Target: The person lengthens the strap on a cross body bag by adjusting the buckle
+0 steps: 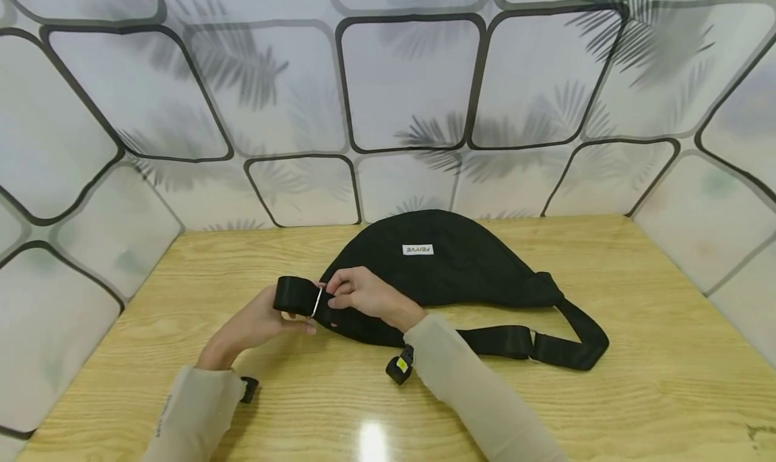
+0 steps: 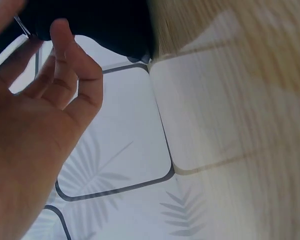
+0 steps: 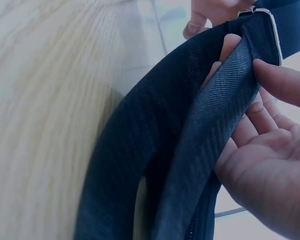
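Note:
A black crescent-shaped crossbody bag (image 1: 442,267) with a small white label lies on the table, one end raised toward my hands. Its strap (image 3: 205,110) passes through a metal slider buckle (image 1: 316,302) and makes a loop (image 1: 294,295) on the left. My left hand (image 1: 257,322) grips the strap by the buckle from below; in the left wrist view its fingers (image 2: 87,82) are bent beside the black fabric. On the buckle's other side, my right hand (image 1: 378,299) pinches the strap between thumb and fingers, plain in the right wrist view.
The rest of the strap, with a second metal ring (image 1: 533,345), bends round on the wooden table (image 1: 315,394) at right. Patterned panels (image 1: 412,85) stand behind and on both sides. A black band with a yellow mark (image 1: 401,364) hangs at my right cuff.

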Available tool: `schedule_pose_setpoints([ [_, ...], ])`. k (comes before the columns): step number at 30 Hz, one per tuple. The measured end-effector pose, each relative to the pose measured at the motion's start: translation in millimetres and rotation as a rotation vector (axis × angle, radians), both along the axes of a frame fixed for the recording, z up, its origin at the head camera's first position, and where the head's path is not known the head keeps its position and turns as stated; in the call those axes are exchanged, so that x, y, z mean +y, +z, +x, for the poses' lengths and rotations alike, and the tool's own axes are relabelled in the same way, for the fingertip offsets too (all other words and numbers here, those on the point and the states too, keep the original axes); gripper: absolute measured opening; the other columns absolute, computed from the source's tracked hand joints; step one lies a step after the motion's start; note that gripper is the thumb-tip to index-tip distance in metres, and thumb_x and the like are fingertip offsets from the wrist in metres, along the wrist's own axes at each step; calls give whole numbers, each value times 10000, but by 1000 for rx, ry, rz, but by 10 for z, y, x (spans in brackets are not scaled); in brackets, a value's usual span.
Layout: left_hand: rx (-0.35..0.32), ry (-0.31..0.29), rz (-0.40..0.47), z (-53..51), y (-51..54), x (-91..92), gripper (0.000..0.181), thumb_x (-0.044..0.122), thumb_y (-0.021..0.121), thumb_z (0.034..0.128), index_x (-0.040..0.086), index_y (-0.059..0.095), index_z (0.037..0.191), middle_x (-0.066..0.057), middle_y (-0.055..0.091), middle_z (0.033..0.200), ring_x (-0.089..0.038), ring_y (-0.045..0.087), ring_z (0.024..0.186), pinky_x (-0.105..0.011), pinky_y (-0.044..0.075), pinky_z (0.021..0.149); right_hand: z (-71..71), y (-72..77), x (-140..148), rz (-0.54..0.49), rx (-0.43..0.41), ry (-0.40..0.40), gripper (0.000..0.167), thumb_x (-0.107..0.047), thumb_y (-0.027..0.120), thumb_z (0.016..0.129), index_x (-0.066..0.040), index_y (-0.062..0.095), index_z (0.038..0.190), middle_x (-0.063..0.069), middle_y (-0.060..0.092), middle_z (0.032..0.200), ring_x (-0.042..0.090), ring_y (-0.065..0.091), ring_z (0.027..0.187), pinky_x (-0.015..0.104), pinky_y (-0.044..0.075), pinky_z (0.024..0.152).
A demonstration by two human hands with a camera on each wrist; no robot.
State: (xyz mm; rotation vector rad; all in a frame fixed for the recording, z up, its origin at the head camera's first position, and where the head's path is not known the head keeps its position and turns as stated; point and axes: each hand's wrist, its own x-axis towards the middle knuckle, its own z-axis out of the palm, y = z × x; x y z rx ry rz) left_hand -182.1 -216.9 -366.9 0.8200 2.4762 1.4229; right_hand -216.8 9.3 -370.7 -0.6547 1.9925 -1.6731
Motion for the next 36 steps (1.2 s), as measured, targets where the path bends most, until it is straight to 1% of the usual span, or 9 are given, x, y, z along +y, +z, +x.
schedule_pose_setpoints([
  [4, 10, 28, 7, 16, -1, -3, 470, -35, 786, 855, -82, 616, 1290, -177, 665, 1212, -128, 619, 1076, -296, 483, 923, 10, 12, -3, -17, -22, -6, 145, 82, 655, 934, 48, 612, 1068, -12, 633, 771, 106, 572, 763, 233, 450, 752],
  [9, 26, 66, -55, 25, 3, 5, 286, -31, 716, 916, -89, 638, 1185, -144, 666, 1100, -172, 613, 951, -374, 511, 819, 32, 52, -17, -57, -40, 16, 397, 78, 705, 904, 55, 536, 1263, 52, 650, 802, 165, 597, 761, 288, 528, 731],
  [11, 35, 66, -78, 21, 8, 8, 254, -24, 686, 941, -85, 632, 1181, -157, 663, 1109, -207, 616, 966, -411, 512, 818, 48, 72, -28, -24, 17, 25, 499, 26, 740, 896, 24, 509, 1338, 107, 686, 932, 214, 645, 887, 321, 546, 779],
  [14, 39, 67, -100, 19, 14, 6, 259, -14, 662, 962, -80, 629, 1210, -189, 658, 1172, -256, 618, 1025, -446, 512, 834, 77, 97, -59, 81, 168, 19, 598, -98, 805, 873, -27, 511, 1389, 146, 657, 1168, 263, 625, 1066, 324, 531, 828],
  [16, 38, 69, -113, 17, 22, 7, 237, -5, 657, 969, -79, 639, 1193, -192, 664, 1168, -269, 617, 1031, -453, 505, 838, 98, 108, -91, 142, 258, 6, 630, -168, 845, 846, -50, 535, 1381, 121, 655, 1203, 234, 620, 1076, 284, 506, 823],
  [21, 38, 81, -135, 22, 44, 14, 196, 6, 660, 971, -78, 656, 1149, -183, 677, 1142, -280, 622, 1015, -449, 509, 834, 134, 100, -169, 175, 369, -38, 566, -211, 871, 828, -45, 594, 1292, 45, 706, 1002, 114, 614, 802, 245, 476, 737],
  [26, 32, 79, -131, 9, 54, 24, 173, 4, 643, 983, -68, 662, 1139, -195, 672, 1166, -320, 619, 1060, -468, 518, 856, 141, 106, -185, 190, 435, -78, 478, -199, 856, 845, -32, 628, 1230, 73, 714, 1058, 84, 609, 817, 236, 475, 746],
  [32, 37, 55, -151, -8, 36, 31, 98, -3, 624, 992, -59, 658, 1065, -105, 680, 1012, -254, 633, 950, -470, 520, 846, 126, 125, -135, 213, 467, -57, 373, -195, 853, 849, -43, 641, 1116, 32, 693, 921, 83, 542, 703, 229, 425, 661],
  [36, 24, 32, -166, 0, 29, 31, 146, 9, 595, 1011, -56, 617, 1139, -88, 659, 1014, -228, 629, 921, -446, 517, 821, 112, 127, -92, 251, 499, -47, 359, -218, 868, 836, -63, 651, 1077, 18, 692, 918, 67, 547, 705, 223, 429, 660],
])
